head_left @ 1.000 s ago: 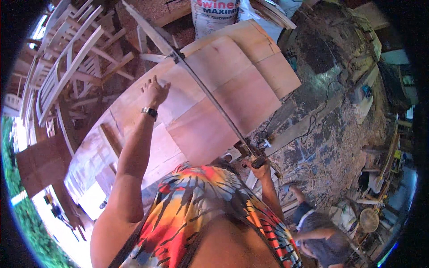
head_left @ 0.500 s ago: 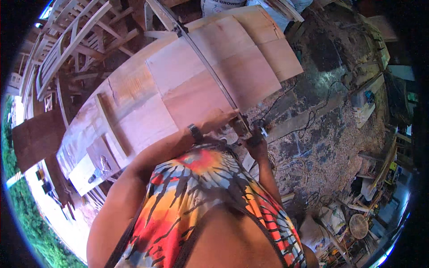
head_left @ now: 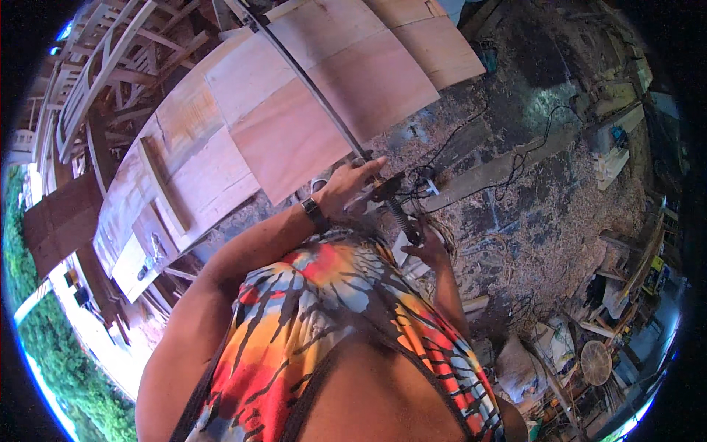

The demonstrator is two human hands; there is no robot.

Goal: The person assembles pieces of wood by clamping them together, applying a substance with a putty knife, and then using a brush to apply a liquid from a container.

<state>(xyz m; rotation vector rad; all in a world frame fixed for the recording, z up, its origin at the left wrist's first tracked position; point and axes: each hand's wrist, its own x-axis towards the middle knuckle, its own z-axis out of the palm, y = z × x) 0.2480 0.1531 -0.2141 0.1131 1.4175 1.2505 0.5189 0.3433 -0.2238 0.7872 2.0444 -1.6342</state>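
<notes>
Apparently adjusting the bar clamp (head_left: pixel 311 88) with left hand (head_left: pixel 345 187) closed on it, right hand (head_left: pixel 433 250) at its screw (head_left: pixel 400 215), grip unclear, likely needing steady turns.

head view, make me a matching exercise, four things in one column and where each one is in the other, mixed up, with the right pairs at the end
1. left hand
2. right hand
3. wristwatch
4. bar clamp

A. crossing over the plywood sheets
B. strapped on the left arm
C. at the outer end of the threaded screw
D. at the bar's near end

Pairs: 1-D, 2-C, 3-B, 4-A
</notes>
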